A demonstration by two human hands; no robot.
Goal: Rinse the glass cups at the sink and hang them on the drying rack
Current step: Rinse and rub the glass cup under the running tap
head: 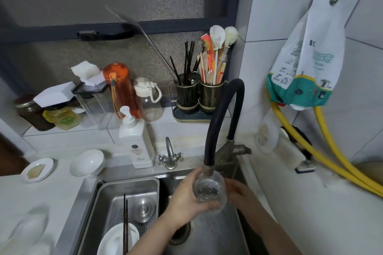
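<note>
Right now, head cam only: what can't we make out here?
- Right hand: fingers hidden behind the glass cup; grip unclear.
- Drying rack: none in view.
- Water flow from the black faucet hose: too blurred to confirm.
- White plate in the sink tray: cut off by the bottom edge.
- Left hand holds the cup.

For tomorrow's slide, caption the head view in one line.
Both hands, left and right, hold a glass cup under the black faucet hose.
</note>
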